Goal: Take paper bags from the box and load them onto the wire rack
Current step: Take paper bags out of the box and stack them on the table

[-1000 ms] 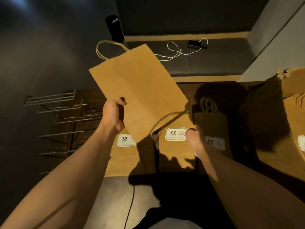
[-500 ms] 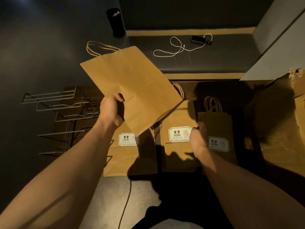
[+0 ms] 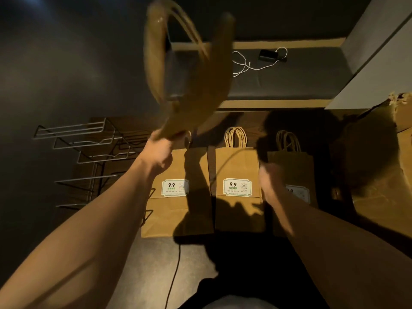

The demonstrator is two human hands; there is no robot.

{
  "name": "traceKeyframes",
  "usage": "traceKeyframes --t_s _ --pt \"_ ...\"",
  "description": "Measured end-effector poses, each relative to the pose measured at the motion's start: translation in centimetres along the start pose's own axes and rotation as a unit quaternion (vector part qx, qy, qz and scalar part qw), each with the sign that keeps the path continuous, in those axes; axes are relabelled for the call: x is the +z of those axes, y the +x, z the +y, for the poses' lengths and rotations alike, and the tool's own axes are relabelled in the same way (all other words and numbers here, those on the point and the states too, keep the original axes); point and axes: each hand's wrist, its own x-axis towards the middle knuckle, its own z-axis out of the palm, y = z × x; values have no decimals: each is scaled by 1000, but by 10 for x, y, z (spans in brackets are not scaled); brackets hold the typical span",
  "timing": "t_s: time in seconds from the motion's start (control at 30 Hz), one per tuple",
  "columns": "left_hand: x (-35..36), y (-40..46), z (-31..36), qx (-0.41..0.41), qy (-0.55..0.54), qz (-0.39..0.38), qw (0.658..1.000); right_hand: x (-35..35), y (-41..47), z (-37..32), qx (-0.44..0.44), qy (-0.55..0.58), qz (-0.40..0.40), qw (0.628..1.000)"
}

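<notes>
My left hand grips the paper bag by its bottom corner, raised and blurred; my right hand is too blurred to tell. The thin hold could slip before the wire rack at left.

Blurred brown paper bag upper centre, three flat labelled bags below, wire rack left.

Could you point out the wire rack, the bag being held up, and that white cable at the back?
wire rack point(image 3: 89, 142): head view, on a bare upper wire tier.
held paper bag point(image 3: 191, 90): head view, on its blurred brown body.
white cable point(image 3: 247, 66): head view, on its looped middle.
</notes>
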Motion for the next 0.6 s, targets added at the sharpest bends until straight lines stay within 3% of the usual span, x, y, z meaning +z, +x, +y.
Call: traceKeyframes --t_s 0.07,0.13,0.23,0.3,0.37,0.5,0.6 --pt "-7 -5 5 82 44 -124 988 -14 -6 -22 36 241 -160 957" --pt "-14 -4 2 121 120 -183 968 -28 -14 -45 35 327 -255 909" --pt "-19 -1 -6 133 171 -198 956 -36 -28 -68 -74 136 -237 959" --pt "-26 -4 -13 122 223 -164 953 -35 -34 -70 -95 13 -235 967" --pt "-33 -6 -18 106 275 -94 951 -35 -33 -68 -77 -24 -259 963" --pt "-52 -6 -11 71 212 102 969 -44 -49 -90 -90 -54 -300 948" --pt "-59 -9 3 141 317 72 935 -52 -56 -115 -134 -84 -310 937"
